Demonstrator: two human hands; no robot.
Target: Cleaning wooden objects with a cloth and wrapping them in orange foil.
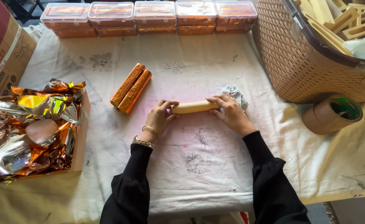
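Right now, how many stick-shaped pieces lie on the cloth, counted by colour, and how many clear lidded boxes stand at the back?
Copper-foil sticks: 2
Plain tan stick, held at its ends by the left hand and right hand: 1
Clear lidded boxes: 5
Total: 8

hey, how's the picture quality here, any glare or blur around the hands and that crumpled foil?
In the head view, the light is soft and even; the left hand and right hand on the plain roll look sharp, with only faint shadows. The crumpled foil throws bright glare, and the basket bulges slightly near the edge.
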